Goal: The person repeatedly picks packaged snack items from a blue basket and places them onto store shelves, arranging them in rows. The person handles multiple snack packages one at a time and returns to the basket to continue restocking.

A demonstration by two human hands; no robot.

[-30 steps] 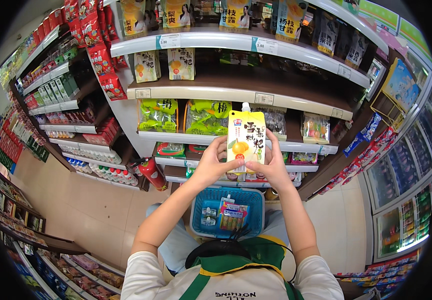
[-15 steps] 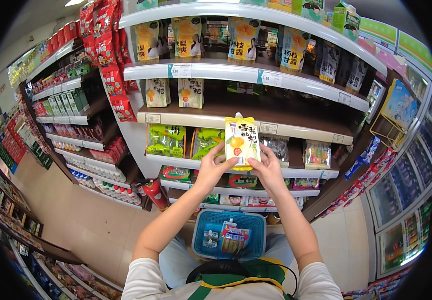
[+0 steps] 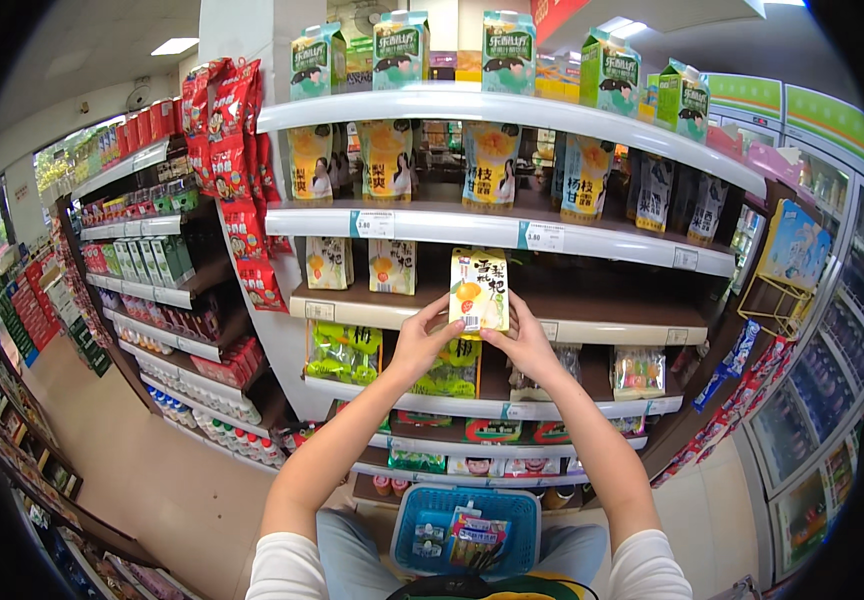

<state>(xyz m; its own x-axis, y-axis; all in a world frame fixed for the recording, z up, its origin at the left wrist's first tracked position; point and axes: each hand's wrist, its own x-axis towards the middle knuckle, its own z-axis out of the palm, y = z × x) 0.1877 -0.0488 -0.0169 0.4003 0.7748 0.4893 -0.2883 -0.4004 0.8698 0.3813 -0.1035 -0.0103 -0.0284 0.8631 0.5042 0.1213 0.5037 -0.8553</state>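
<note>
A cream and yellow drink pouch (image 3: 479, 288) with a picture of orange fruit stands upright between my two hands. My left hand (image 3: 422, 338) grips its lower left side, and my right hand (image 3: 524, 338) its lower right, both thumbs on the front near the base. Behind it is a brown shelf with a cream front edge (image 3: 592, 330); the pouch overlaps that edge, and I cannot tell whether its base touches the shelf. Similar pouches (image 3: 392, 268) stand at the left of the same shelf.
Above are yellow drink pouches (image 3: 387, 160) and green cartons (image 3: 402, 52). Green snack bags (image 3: 344, 352) sit one shelf below. A blue basket (image 3: 404, 535) holding a few packs is near my legs. Red bags (image 3: 242, 165) hang at left; glass-door coolers (image 3: 812, 370) line the right.
Both hands have carried the pouch forward and up toward the shelf, with the grip kept. The view has tilted up, showing more of the top-shelf cartons.
</note>
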